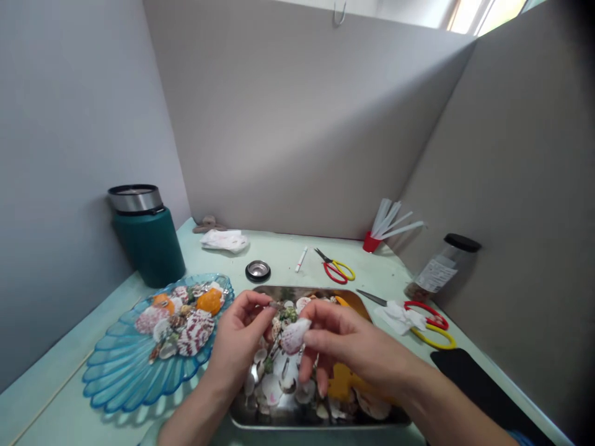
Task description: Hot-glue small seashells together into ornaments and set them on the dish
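Between the thumb and fingers of my right hand is a white scallop shell with purplish markings, held above a metal tray. My left hand is over the tray's left side, thumb and forefinger pinched together; a small greyish bit shows at their tips, too small to name. Many mixed shells, white, brown and green, lie in the tray, along with an orange piece partly hidden under my right hand. To the left, a blue shell-shaped dish carries a cluster of shells, some orange, some purple-striped.
A green bottle stands at the back left, with a round lid nearby. Scissors lie behind the tray; another pair is at right beside crumpled tissue. A jar leans by the right partition. A dark phone-like slab lies front right.
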{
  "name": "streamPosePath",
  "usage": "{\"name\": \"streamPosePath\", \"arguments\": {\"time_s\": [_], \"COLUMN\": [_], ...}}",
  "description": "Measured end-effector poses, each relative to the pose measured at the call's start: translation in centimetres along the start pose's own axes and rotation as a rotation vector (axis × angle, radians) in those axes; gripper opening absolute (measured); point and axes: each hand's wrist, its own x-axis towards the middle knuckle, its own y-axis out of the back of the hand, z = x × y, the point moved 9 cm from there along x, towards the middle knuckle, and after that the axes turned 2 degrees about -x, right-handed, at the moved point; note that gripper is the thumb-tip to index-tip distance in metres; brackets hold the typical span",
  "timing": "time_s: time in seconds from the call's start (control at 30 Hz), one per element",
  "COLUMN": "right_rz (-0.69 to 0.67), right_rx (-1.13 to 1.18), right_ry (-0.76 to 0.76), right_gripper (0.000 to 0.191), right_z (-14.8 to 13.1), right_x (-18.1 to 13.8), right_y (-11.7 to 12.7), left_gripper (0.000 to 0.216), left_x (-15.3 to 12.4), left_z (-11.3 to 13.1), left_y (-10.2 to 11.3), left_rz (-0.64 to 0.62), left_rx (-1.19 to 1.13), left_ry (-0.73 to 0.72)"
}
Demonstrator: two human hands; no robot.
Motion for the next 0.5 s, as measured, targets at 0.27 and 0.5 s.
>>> {"name": "streamPosePath", "arguments": {"time_s": [0.27,0.5], "right_rz": [-0.034,-0.121], "right_rx": [0.195,0.304], "right_ry": [-0.088,0.035], "right_gripper": [0.021,0.023], "right_z": [2.7,1.7], "right_x": [1.0,1.4], "right_y": [-1.3,-2.1], "left_gripper": [0.017,0.028], "left_x": [0.0,0.2], "left_z": [-0.2,-0.9], "left_y": [-0.4,0.5], "left_rz": [-0.075,-0.022], "left_rx": [0.024,0.112], "left_ry": [-0.026,-0.007]}}
